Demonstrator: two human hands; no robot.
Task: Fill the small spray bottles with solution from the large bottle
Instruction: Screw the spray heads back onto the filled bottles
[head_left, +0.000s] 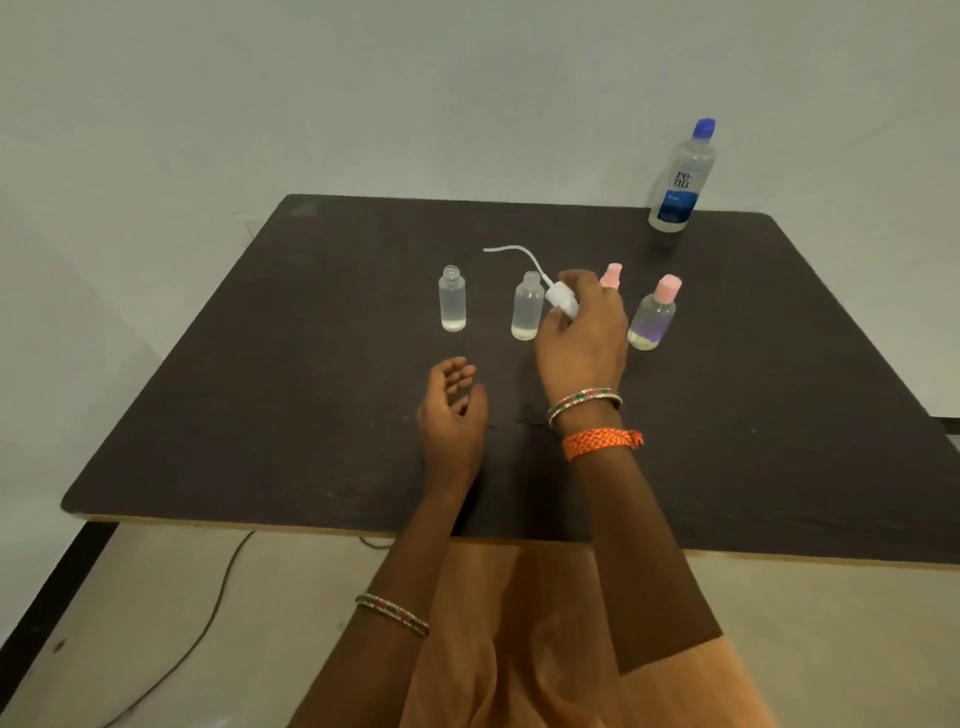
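Observation:
Two small clear bottles stand uncapped mid-table, one at the left (452, 305) and one to its right (528, 313), each with a little liquid at the bottom. My right hand (584, 332) holds a white spray pump (562, 300) with its long dip tube curving up and left, just right of the second bottle's mouth. A pink-topped bottle (611, 275) is mostly hidden behind that hand. Another pink-capped small bottle (653, 319) stands further right. The large bottle (681, 179) with a blue cap stands at the far right corner. My left hand (451, 410) rests relaxed on the table, holding nothing.
The dark table (260, 364) has its front edge near my body and its back edge by a pale wall. A cable (208, 623) runs across the floor at the lower left. A small wet spot (527, 418) lies between my wrists.

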